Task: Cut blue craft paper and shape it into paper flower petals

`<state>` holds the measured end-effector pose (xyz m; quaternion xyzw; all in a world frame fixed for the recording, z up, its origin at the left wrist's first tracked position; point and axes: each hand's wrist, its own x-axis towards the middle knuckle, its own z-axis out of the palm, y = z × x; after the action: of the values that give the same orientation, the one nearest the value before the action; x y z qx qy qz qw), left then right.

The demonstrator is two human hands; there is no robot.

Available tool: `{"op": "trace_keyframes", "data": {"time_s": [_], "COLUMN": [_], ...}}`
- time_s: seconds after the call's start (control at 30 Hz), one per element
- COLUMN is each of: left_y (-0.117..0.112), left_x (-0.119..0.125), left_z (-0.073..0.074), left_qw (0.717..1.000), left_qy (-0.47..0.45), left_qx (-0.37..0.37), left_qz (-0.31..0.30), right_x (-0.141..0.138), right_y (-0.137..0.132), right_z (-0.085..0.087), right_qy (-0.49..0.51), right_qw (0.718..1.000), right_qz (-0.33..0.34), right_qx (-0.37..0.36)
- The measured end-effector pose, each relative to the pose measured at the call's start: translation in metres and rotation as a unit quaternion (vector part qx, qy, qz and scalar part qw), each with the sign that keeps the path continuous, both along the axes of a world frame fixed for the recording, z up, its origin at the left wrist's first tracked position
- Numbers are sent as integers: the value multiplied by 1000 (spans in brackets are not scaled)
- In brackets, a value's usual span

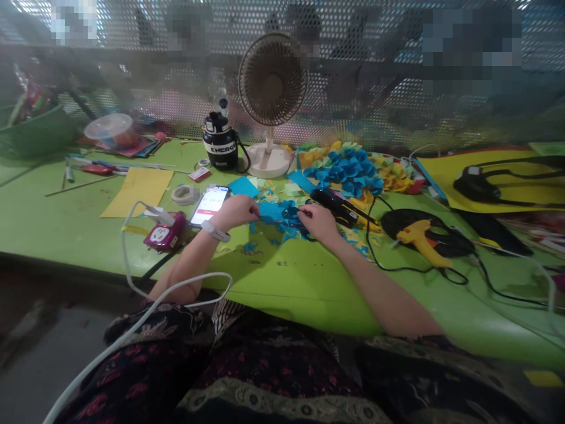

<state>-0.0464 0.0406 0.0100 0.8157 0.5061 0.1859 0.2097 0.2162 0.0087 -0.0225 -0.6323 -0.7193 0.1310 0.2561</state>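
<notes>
My left hand (235,213), with a white band on its wrist, pinches the edge of a crumpled piece of blue paper (273,213). My right hand (315,224) grips a pair of dark-handled scissors (290,213) in the blue paper, and its blades are hidden among the folds. Blue scraps lie scattered on the green table (291,282) beneath both hands. A smartphone (209,206) with a lit screen lies just left of my left wrist.
Behind my hands stand a blue-and-yellow paper flower arrangement (348,171), a desk fan (272,79) and a black bottle (219,141). A yellow glue gun (421,242) lies right, with black cords nearby. A pink power socket (163,231) and white cable lie left.
</notes>
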Motion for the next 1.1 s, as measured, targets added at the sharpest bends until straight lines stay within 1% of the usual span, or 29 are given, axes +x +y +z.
{"op": "trace_keyframes", "data": {"time_s": [0.03, 0.1, 0.17, 0.23, 0.3, 0.37, 0.4, 0.47, 0.53, 0.63, 0.73, 0.8, 0.87, 0.9, 0.93, 1.1], "left_y": [-1, -5, -9, -13, -17, -20, -21, -22, -23, -25, -28, -29, -29, -29, -29, -29], "left_x": [1, 4, 8, 13, 20, 26, 29, 33, 36, 39, 41, 41, 41, 40, 40, 38], "left_z": [2, 7, 12, 15, 15, 13, 11, 6, 2, 0, 2, 5, 8, 9, 10, 8], "left_qw": [1000, 997, 979, 943, 900, 864, 854, 842, 835, 826, 820, 810, 798, 796, 800, 844], "left_qy": [-15, -81, -190, -301, -381, -432, -446, -459, -466, -477, -481, -490, -501, -501, -497, -453], "left_qx": [0, -16, -67, -145, -211, -256, -268, -281, -289, -297, -307, -318, -330, -332, -331, -285], "left_qz": [7, 7, -3, -12, -3, 15, 22, 32, 42, 48, 41, 49, 62, 64, 62, 22], "right_x": [0, 0, 0, -1, -5, -9, -11, -15, -18, -21, -22, -22, -22, -21, -21, -20], "right_y": [0, -3, -6, -12, -19, -27, -31, -36, -39, -39, -36, -35, -34, -33, -33, -33], "right_z": [1, 5, 9, 15, 22, 28, 31, 35, 36, 35, 32, 32, 33, 33, 34, 36], "right_qy": [1, 22, 63, 110, 151, 186, 200, 221, 238, 275, 338, 379, 402, 409, 411, 409], "right_qw": [1000, 1000, 998, 992, 984, 974, 969, 960, 953, 947, 924, 904, 891, 888, 885, 884], "right_qz": [-4, -17, -19, 10, 67, 122, 143, 171, 172, 144, 144, 147, 141, 138, 136, 136], "right_qx": [-10, -11, 19, 59, 66, 37, 15, -34, -70, -87, -109, -135, -154, -162, -168, -183]}}
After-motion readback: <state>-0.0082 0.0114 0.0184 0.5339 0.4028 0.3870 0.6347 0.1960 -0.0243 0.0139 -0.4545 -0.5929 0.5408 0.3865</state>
